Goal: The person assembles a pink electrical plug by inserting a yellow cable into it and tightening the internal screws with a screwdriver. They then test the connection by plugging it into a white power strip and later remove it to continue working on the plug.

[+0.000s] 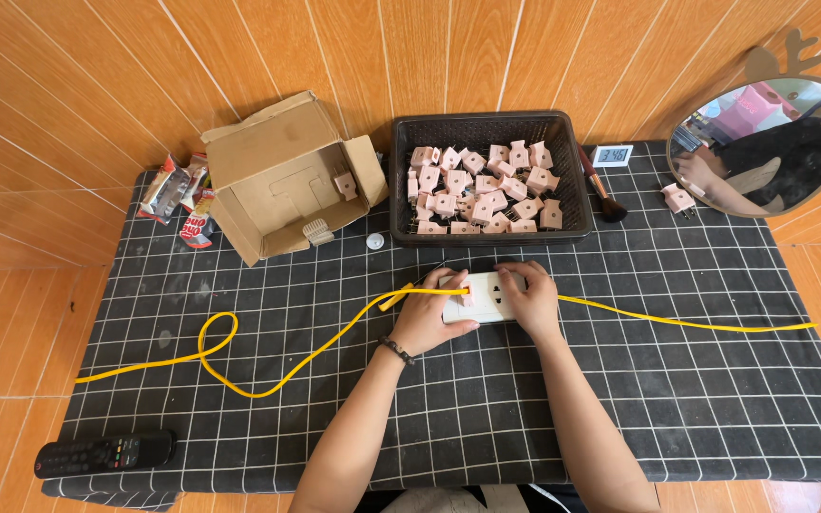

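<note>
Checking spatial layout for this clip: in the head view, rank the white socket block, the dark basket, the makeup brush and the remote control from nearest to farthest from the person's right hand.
From the right hand:
1. White socket block, under the hand, touching it.
2. Dark basket, just beyond, toward the wall.
3. Makeup brush, beyond and to the right; close to the basket's distance, but slightly farther.
4. Remote control, far left, at the near edge.

Beyond the hands stands an open cardboard box. A black remote lies far left; a round mirror stands far right.
</note>
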